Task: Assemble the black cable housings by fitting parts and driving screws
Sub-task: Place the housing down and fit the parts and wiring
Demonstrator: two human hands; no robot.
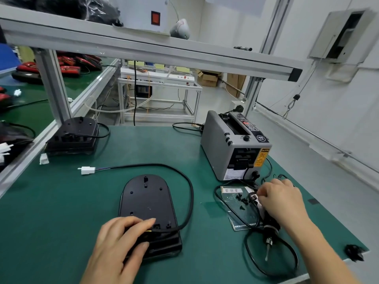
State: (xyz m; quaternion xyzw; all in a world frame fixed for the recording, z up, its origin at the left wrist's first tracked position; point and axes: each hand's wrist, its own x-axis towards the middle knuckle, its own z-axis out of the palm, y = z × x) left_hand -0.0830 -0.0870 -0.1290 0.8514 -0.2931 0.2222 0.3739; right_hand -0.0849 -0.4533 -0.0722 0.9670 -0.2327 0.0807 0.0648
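Left hand (123,238) — atop black housing (146,201)

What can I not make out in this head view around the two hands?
Head view:
- Right hand: its own fingers hide whether it pinches one of the screws.
- Screwdriver: the right wrist covers its body; only chuck and bit show.
- Black housing: the left hand covers its near left corner.
- Tape dispenser: label print too small to read.
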